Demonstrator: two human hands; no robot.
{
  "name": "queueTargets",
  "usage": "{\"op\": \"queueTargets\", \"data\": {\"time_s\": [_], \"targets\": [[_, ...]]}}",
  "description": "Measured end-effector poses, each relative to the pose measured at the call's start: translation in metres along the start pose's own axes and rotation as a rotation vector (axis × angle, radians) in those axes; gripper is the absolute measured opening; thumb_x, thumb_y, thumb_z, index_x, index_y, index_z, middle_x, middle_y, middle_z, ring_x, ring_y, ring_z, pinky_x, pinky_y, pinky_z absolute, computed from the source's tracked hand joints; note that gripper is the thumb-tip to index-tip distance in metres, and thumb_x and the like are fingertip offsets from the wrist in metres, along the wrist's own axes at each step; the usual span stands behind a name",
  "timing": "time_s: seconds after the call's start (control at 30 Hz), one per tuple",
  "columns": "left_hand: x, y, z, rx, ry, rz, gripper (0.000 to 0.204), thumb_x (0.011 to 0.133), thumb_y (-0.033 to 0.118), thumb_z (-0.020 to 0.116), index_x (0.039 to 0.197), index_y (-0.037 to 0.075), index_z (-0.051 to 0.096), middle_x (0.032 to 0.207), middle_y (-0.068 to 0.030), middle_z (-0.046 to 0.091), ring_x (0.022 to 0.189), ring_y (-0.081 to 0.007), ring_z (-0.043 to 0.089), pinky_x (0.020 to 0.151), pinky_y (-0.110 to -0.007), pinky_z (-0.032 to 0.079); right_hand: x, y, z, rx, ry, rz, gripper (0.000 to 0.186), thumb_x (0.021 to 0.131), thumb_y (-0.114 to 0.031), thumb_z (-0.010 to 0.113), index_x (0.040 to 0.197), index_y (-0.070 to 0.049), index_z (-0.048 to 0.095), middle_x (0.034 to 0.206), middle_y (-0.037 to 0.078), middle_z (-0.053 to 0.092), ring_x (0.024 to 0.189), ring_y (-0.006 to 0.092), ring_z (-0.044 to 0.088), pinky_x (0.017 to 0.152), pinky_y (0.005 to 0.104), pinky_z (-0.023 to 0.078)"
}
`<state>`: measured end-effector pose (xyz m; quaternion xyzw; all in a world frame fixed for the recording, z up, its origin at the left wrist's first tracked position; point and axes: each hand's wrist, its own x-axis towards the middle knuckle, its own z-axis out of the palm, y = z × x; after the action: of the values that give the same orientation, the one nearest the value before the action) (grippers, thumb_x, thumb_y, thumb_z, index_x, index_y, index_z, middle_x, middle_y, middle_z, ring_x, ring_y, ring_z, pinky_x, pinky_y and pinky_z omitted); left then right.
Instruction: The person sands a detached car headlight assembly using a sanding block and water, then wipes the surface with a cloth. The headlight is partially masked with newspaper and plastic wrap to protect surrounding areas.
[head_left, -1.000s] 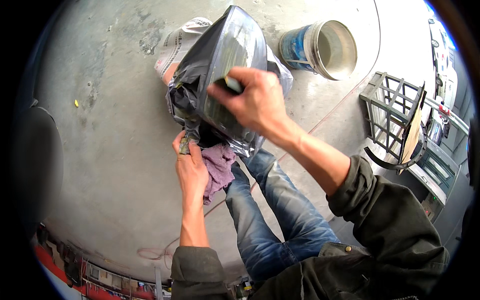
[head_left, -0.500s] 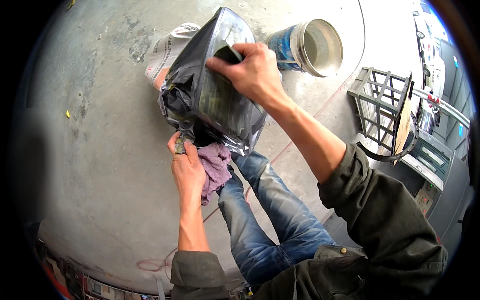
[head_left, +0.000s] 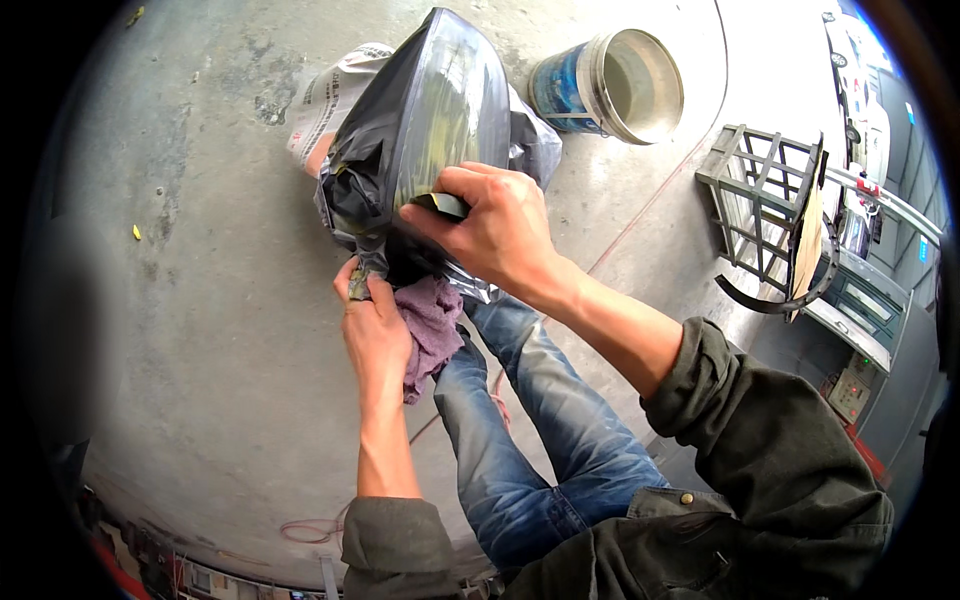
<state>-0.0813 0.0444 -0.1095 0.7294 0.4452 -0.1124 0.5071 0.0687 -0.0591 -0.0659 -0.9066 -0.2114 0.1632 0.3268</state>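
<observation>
A wedge-shaped clear panel [head_left: 450, 100] with yellowish streaks is wrapped in crinkled dark plastic film [head_left: 350, 170] above my legs. My right hand [head_left: 485, 220] is closed round a small dark pad [head_left: 440, 206] against the panel's lower part, its fingertips partly hidden. At the lower left corner, my left hand [head_left: 372, 325] grips a bunched, yellow-smudged end of the film. A mauve cloth [head_left: 435, 340] hangs directly beside that hand. A printed pale sack [head_left: 325, 100] sticks out from under the wrapped piece at upper left.
A blue-and-white bucket [head_left: 570, 90] lies or stands tilted at upper right. A metal crate [head_left: 740, 190] with a board [head_left: 805, 250] and curved black strip [head_left: 750, 298] is at right, by a grey machine [head_left: 855, 320]. Vehicles [head_left: 865, 110] show at far right. A red hose [head_left: 650, 215] crosses the concrete floor [head_left: 200, 300].
My right hand and pad went up the panel, then came back down toward its lower end. My left hand stays on the bunched film.
</observation>
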Motion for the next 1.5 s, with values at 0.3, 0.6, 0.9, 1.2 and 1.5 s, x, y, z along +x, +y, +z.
{"op": "queueTargets", "data": {"time_s": [0.3,0.6,0.9,1.2,1.5], "targets": [[0.004,-0.001,0.002,0.011,0.002,0.039,0.041,0.104,0.031,0.041,0.137,0.005,0.041,0.095,-0.0306,0.069,0.093,-0.0508,0.065,0.08,-0.054,0.047,0.008,0.007,-0.002,-0.098,0.027,-0.196,0.034,0.075,-0.034,0.081,0.072,-0.005,0.064,0.07,0.013,0.062,0.07,0.0365,0.064,0.063,0.0467,0.051],[0.005,-0.007,0.005,-0.005,0.025,0.057,0.042,0.103,0.033,0.042,0.135,0.005,0.043,0.095,-0.0315,0.069,0.092,-0.0512,0.065,0.081,-0.054,0.047,0.033,0.008,-0.009,-0.02,0.011,0.108,0.043,0.072,-0.045,0.085,0.086,-0.005,0.076,0.073,0.019,0.07,0.074,0.0372,0.07,0.067,0.0438,0.055],[0.006,-0.011,0.005,0.014,0.015,0.05,0.045,0.104,0.034,0.041,0.136,0.003,0.044,0.099,-0.032,0.068,0.098,-0.05,0.064,0.085,-0.051,0.047,0.038,0.008,-0.004,-0.014,0.033,0.069,0.041,0.072,-0.044,0.085,0.085,-0.007,0.076,0.072,0.017,0.07,0.072,0.0371,0.07,0.067,0.0439,0.055],[0.003,-0.002,0.003,0.009,0.015,0.017,0.05,0.104,0.036,0.04,0.135,-0.002,0.048,0.109,-0.0311,0.066,0.103,-0.0462,0.065,0.091,-0.046,0.047,0.016,0.012,-0.017,-0.104,-0.143,-0.084,0.033,0.074,-0.038,0.083,0.082,-0.007,0.074,0.069,0.016,0.067,0.071,0.0377,0.067,0.064,0.0454,0.053],[0.005,-0.005,0.003,0.018,-0.001,0.034,0.05,0.104,0.035,0.039,0.126,-0.007,0.056,0.123,-0.0272,0.062,0.104,-0.046,0.064,0.094,-0.045,0.045,0.02,0.016,-0.011,-0.08,-0.066,-0.175,0.035,0.073,-0.039,0.083,0.081,-0.006,0.073,0.069,0.016,0.066,0.07,0.0391,0.066,0.064,0.0465,0.053]]}}
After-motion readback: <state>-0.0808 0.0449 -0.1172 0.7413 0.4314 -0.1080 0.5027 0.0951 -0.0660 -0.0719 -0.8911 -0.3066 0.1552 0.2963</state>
